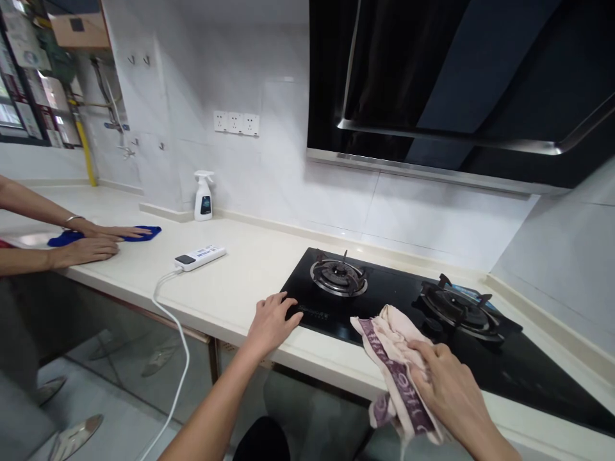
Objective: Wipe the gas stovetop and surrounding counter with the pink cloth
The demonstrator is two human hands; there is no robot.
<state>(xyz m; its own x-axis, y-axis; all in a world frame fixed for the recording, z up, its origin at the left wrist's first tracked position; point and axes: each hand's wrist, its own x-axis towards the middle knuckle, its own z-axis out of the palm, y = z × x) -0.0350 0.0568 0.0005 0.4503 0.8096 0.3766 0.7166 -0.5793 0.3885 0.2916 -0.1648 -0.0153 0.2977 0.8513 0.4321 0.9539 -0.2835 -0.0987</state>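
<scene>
My left hand [271, 321] rests flat on the cream counter at the front left corner of the black glass gas hob [398, 307], fingers spread and empty. Over the hob's front edge, my right hand [449, 383] grips a pink towel with a purple lettered stripe [391, 355]; the towel lies on the glass between the two burners. The left burner [339, 276] and the right burner [459, 308] have nothing on them.
A black range hood [456, 89] hangs over the hob. A white power strip [200, 257] lies on the counter [240, 282], its cord dropping over the edge. A spray bottle [204, 196] stands by the wall. At far left, another person's hands [91, 240] press a blue cloth [144, 233].
</scene>
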